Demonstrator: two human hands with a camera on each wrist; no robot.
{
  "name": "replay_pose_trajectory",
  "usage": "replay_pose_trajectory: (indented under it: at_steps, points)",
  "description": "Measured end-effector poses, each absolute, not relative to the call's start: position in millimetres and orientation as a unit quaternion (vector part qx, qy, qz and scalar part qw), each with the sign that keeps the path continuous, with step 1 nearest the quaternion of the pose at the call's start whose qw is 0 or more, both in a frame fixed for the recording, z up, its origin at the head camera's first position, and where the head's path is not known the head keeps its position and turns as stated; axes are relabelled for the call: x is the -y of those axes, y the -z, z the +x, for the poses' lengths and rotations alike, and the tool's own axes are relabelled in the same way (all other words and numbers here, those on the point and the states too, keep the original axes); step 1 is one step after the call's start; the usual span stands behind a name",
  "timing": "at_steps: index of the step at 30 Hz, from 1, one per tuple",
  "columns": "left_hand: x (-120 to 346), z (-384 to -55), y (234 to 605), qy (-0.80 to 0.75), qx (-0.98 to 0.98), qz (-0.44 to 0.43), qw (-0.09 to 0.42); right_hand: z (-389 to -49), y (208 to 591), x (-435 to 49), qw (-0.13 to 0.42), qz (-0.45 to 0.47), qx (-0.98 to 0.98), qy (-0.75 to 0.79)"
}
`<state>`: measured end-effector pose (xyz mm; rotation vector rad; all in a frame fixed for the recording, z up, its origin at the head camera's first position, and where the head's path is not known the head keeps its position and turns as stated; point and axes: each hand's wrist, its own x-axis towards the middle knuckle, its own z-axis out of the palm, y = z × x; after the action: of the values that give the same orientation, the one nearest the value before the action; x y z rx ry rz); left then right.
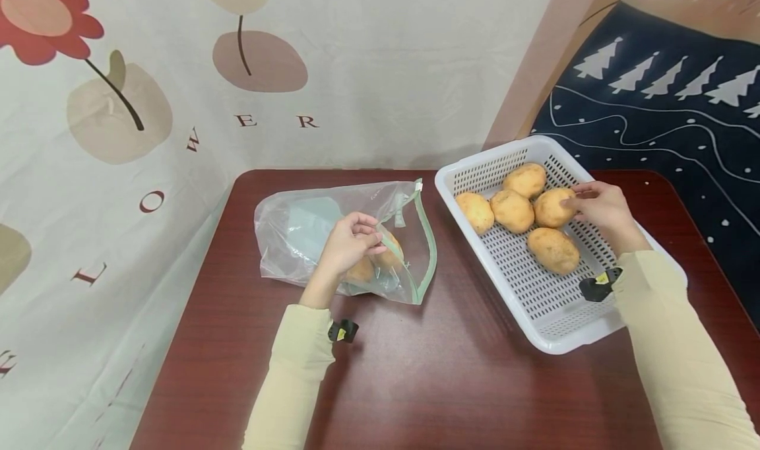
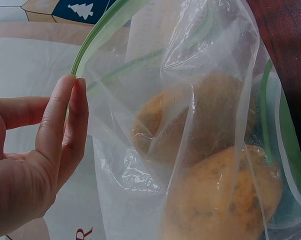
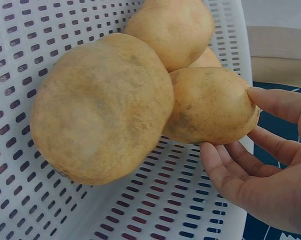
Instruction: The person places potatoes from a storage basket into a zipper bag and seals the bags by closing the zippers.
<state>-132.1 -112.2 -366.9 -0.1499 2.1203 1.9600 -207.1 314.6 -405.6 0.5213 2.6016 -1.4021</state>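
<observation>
A clear zip bag [image 1: 303,239] with a green zip strip lies on the table, its mouth toward the basket. Two potatoes [image 2: 215,195] show through its film. My left hand [image 1: 351,242] pinches the green edge of the bag's mouth between the fingers and lifts it. Over the white basket [image 1: 510,291], my right hand [image 1: 602,209] grips the end of a potato [image 3: 210,105], thumb on top and fingers curled under it. Several other potatoes [image 1: 512,211] lie in the basket, one of them [image 3: 103,110] large and close in the right wrist view.
The dark red table [image 1: 415,384] carries both bag and basket. Behind it hangs a pale printed curtain [image 1: 386,74], and at the right a dark blue cloth with white trees [image 1: 647,120]. The basket's raised rim [image 1: 483,255] stands between the bag and the potatoes.
</observation>
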Motion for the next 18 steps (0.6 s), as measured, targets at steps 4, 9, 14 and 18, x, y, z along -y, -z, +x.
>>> replay_pose_trajectory:
  at_steps: [4,9,14,18]
  points:
    - [112.0,-132.9,367.6,-0.673,-0.727,-0.054,0.127,-211.9,414.7,-328.2,0.07,0.147,-0.867,0.472]
    - [111.7,-133.3,368.4,-0.674,-0.726,-0.056,0.123,-227.2,440.4,-352.2,0.052,0.145,-0.865,0.477]
    - [111.4,-133.0,368.5,-0.677,-0.724,-0.061,0.118,-221.4,419.0,-344.0,0.049,0.136,-0.851,0.504]
    - [111.3,-132.8,368.5,-0.677,-0.724,-0.059,0.115,-205.7,382.0,-319.7,0.041,0.136,-0.845,0.516]
